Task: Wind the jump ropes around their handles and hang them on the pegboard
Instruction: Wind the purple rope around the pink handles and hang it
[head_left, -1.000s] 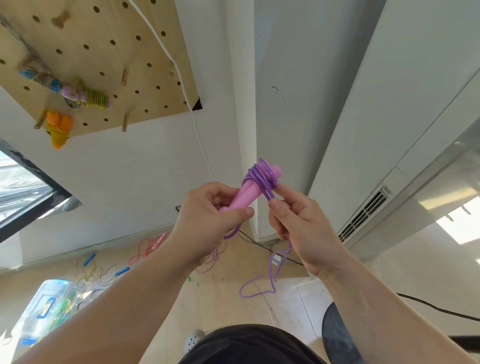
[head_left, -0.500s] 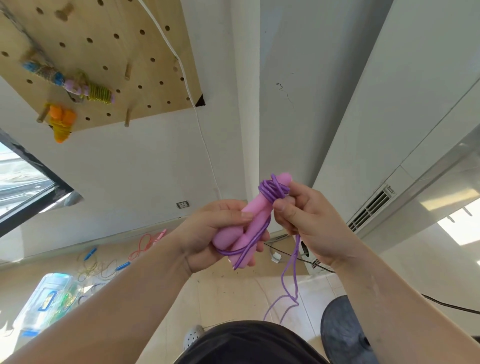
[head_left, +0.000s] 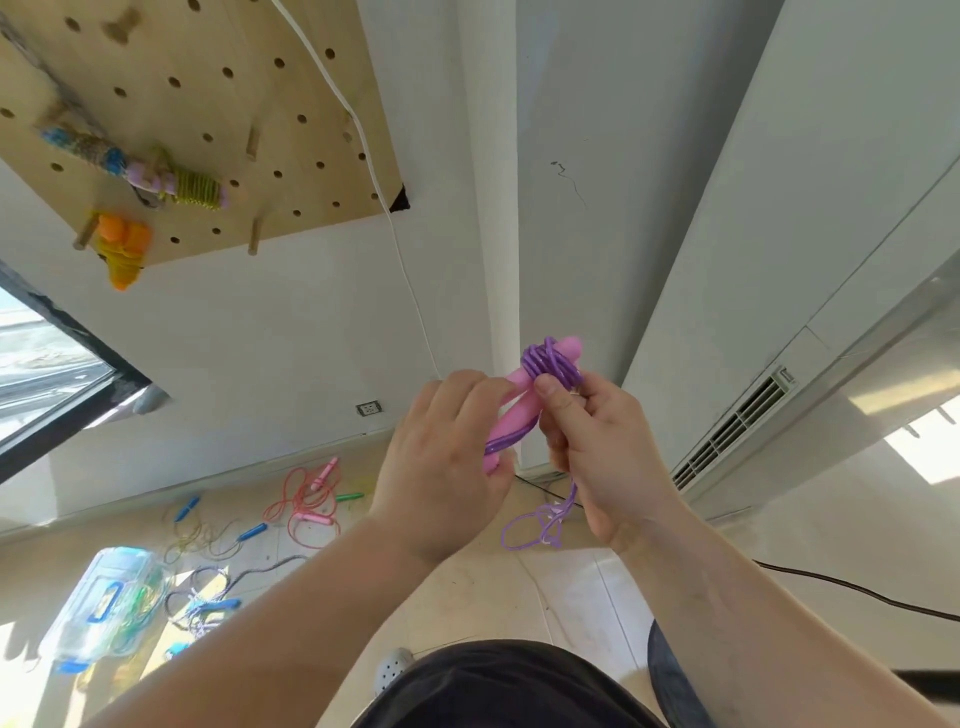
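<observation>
A plain indoor room, likely in a home or flat: bare white walls (head_left: 260, 338), a pale tiled floor (head_left: 467, 587), a wall socket (head_left: 369, 408), a dark-framed window (head_left: 47, 364) and an air vent grille (head_left: 727, 431). A wooden pegboard (head_left: 218, 104) hangs on the wall, with jump ropes (head_left: 306, 499) and a plastic box (head_left: 104, 603) lying on the floor.

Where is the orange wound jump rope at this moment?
Head view, upper left: the orange jump rope hangs near the lower left edge of the pegboard, just below the yellow-wound rope hung there.
</observation>
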